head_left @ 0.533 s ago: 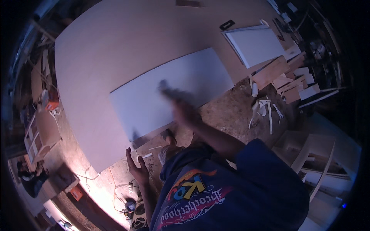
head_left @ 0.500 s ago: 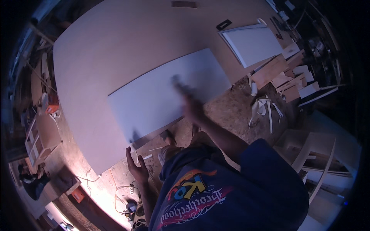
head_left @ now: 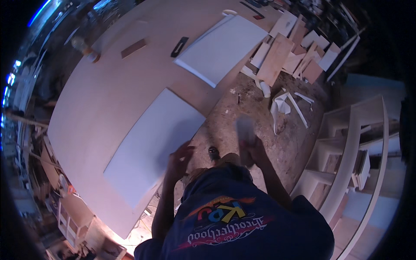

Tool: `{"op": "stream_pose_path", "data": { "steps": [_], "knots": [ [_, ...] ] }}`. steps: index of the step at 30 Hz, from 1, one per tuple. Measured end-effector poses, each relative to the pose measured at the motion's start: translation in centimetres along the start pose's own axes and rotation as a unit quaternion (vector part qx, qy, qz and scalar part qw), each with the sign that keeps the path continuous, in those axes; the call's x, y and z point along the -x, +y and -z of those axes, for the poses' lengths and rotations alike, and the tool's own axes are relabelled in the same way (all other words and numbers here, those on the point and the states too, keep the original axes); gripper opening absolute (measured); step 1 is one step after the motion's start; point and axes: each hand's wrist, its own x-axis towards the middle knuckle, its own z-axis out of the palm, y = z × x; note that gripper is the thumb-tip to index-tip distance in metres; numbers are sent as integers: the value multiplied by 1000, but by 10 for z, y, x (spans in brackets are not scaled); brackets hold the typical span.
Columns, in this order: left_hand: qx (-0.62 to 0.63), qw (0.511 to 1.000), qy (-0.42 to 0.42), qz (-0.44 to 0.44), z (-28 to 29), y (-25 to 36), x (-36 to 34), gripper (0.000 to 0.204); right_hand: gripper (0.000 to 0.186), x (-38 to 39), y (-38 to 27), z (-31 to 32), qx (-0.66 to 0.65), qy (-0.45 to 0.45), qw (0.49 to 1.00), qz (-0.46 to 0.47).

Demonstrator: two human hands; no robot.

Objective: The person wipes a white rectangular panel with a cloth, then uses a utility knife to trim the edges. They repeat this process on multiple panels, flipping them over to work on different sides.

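Note:
My right hand point(head_left: 258, 152) is closed around a greyish, oblong tool point(head_left: 245, 130), held over the floor to the right of the table; motion blur hides its kind. My left hand point(head_left: 180, 159) hovers at the near right edge of a white rectangular panel point(head_left: 147, 138), fingers loosely bent and apart, nothing seen in them. Whether it touches the panel is unclear. The panel lies on a large pale brown tabletop point(head_left: 91, 108), and a shadow falls across its right part.
A second white sheet point(head_left: 223, 47) lies farther along the tabletop, beside a black slotted tool point(head_left: 179, 47) and a brown wood strip point(head_left: 134, 48). Wood offcuts point(head_left: 275, 58) are piled at the right. Curled white scraps point(head_left: 284, 106) litter the floor. A curved wooden shelf unit point(head_left: 346, 160) stands at right.
My view has swung rightward. My right hand and its tool have moved from above the panel to beyond its right side. The left hand has come up to the panel's edge, fingers more bent.

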Motion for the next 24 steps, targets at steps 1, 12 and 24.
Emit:
{"op": "stream_pose_path", "data": {
  "steps": [1,12,24],
  "knots": [
    [68,996,-49,-3,-20,16,-23,44,61,1,-12,-6,-40,-22,998,37],
    [279,941,-43,185,-51,92,-113,42,65,-38,-83,-10,110,-326,936,69],
    [315,913,64,252,-44,22,-62,58,58,-44,-66,-56,166,-484,844,158]
  ]
}}
